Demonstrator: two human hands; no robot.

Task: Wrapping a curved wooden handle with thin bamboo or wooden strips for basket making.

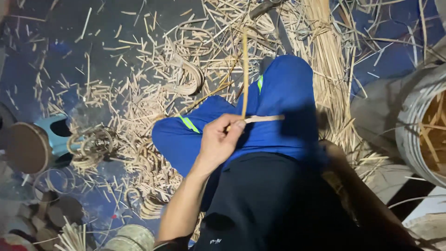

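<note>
My left hand [218,139] is over my lap and blue trousers [278,93], thumb and fingers pinched on a thin cane strip [244,69] that rises straight up from the grip. A short flat pale strip [265,119] pokes out to the right from the same pinch. My right arm [357,190] reaches in from the lower right in deep shadow. Its hand is lost in the dark patch beside my knee, so I cannot see what it touches.
Cane offcuts and shavings [139,107] litter the dark floor. A long bundle of cane [325,56] lies behind my knee. A round woven basket [416,125] stands at right. At left are cane coils [88,148], a wooden disc [28,146] and a light blue object [53,135].
</note>
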